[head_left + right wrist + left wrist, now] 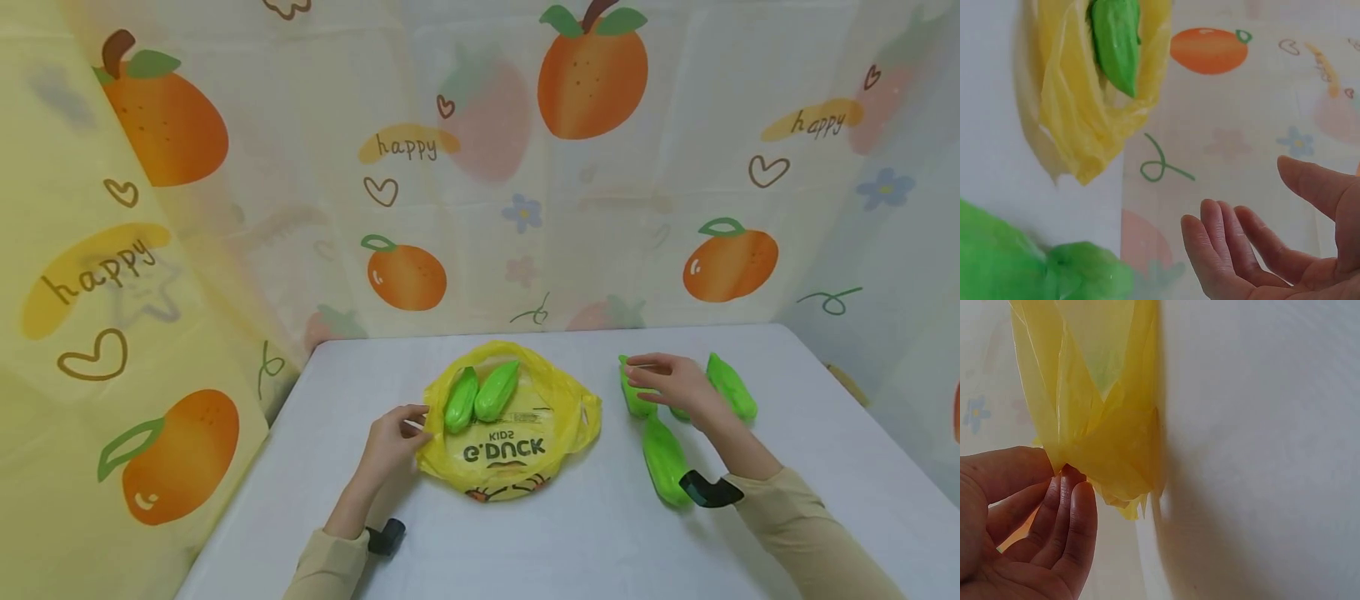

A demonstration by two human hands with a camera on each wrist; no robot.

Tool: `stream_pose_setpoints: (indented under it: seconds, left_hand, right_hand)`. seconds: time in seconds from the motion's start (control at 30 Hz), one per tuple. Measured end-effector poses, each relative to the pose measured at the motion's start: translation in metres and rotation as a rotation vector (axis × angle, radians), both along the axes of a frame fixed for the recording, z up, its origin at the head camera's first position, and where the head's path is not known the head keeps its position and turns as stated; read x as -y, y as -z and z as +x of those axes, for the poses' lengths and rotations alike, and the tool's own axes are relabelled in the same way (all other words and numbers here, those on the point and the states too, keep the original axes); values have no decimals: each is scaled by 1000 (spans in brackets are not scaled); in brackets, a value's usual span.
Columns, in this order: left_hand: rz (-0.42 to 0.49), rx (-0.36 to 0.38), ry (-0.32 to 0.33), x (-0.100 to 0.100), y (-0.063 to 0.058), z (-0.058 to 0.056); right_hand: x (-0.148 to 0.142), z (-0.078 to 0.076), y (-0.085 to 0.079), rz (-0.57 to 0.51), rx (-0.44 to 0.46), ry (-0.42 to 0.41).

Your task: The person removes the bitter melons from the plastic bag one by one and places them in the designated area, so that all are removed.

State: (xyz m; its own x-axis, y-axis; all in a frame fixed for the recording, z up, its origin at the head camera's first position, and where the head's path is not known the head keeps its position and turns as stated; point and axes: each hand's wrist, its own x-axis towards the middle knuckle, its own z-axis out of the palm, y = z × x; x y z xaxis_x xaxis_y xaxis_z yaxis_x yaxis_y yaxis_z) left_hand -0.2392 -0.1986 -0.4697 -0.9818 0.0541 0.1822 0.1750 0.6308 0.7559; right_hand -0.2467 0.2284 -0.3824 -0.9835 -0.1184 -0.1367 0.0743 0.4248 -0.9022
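A yellow plastic bag (566, 442) printed with G.DUCK KIDS lies with its mouth spread wide on the white table. Two glossy green, tapered vegetable-shaped things (497, 392) rest inside it side by side. At the bag's left rim my left hand (392, 442) pinches the thin plastic between thumb and fingers, seen closely in the left wrist view on the yellow film (1110, 444). My right hand (671, 383) hovers over more green pieces, fingers apart and holding nothing. Beneath and beside it are a green piece (636, 400), partly covered, and another (732, 387) farther right.
Nearer the right wrist lies one more green piece (666, 462), and a further one is mostly hidden behind the right hand. A fruit-printed curtain (480, 250) hangs behind the table (525, 550) and along its left side.
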Motion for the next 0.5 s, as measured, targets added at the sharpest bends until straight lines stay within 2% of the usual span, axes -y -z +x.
stream_pose_setpoints:
  seconds: [0.23, 0.5]
  left_hand:
    - [-1, 3, -4, 1, -1, 1]
    - [-2, 9, -3, 1, 0, 2]
  right_hand:
    - [16, -11, 2, -50, -5, -21]
    - [38, -23, 3, -68, 52, -15]
